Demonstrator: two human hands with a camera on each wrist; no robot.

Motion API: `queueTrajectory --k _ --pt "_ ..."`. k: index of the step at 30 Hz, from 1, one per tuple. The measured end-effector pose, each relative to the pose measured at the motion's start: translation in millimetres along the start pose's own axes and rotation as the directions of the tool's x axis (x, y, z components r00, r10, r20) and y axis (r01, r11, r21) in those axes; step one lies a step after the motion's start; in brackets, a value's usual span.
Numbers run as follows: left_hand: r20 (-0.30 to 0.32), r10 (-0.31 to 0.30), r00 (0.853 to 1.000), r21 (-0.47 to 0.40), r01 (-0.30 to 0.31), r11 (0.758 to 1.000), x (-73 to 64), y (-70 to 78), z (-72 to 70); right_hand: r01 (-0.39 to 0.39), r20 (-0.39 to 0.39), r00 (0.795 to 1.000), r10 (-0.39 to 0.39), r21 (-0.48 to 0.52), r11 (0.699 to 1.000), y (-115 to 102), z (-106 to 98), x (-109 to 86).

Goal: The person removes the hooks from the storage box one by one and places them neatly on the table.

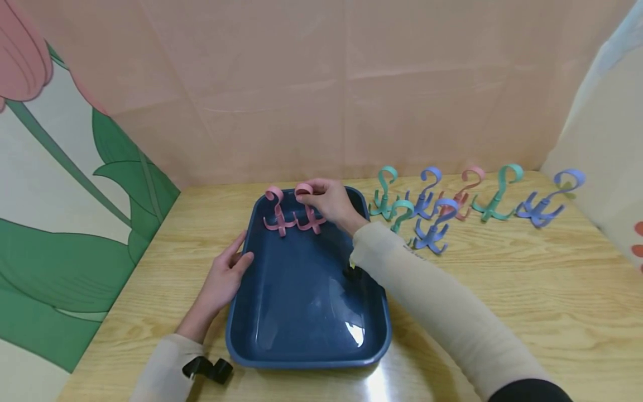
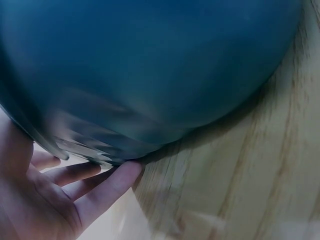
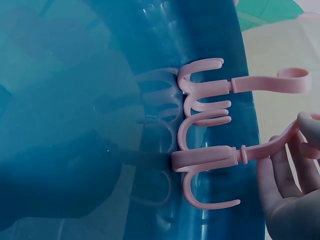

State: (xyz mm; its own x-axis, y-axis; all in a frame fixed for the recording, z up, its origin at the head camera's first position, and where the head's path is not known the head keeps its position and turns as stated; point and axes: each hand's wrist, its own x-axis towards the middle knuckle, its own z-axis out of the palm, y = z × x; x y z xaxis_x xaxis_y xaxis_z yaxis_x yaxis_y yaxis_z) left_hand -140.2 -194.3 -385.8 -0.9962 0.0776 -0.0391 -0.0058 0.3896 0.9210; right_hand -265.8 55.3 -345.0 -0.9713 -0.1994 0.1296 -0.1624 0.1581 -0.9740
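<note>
A deep blue plastic basin (image 1: 306, 301) stands on the wooden table. At its far end two pink multi-prong hanger hooks stand side by side against the inner wall. My right hand (image 1: 329, 202) pinches the curved top of the right pink hook (image 3: 210, 156), whose prongs sit low inside the basin. The left pink hook (image 1: 279, 215) stands untouched, its curl above the rim. My left hand (image 1: 226, 276) holds the basin's left side, with the thumb over the rim and the fingers (image 2: 107, 192) against the outer wall.
Several similar hooks stand on the table right of the basin: green (image 1: 498, 195), blue (image 1: 542, 206) and pink (image 1: 459, 198). My right forearm partly hides a nearer green one (image 1: 402, 212). A pinkish sheet (image 1: 346, 95) hangs behind the table.
</note>
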Motion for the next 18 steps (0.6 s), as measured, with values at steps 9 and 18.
queueTrajectory --k 9,18 --pt "0.003 -0.004 1.000 -0.012 0.004 1.000 -0.7 1.6 0.3 -0.020 -0.009 1.000 0.020 0.019 1.000 -1.8 0.2 -2.1" --pt "0.003 0.002 1.000 -0.012 -0.002 1.000 0.0 0.0 -0.8 -0.004 0.003 1.000 0.004 -0.009 1.000 -7.3 1.0 -8.9"
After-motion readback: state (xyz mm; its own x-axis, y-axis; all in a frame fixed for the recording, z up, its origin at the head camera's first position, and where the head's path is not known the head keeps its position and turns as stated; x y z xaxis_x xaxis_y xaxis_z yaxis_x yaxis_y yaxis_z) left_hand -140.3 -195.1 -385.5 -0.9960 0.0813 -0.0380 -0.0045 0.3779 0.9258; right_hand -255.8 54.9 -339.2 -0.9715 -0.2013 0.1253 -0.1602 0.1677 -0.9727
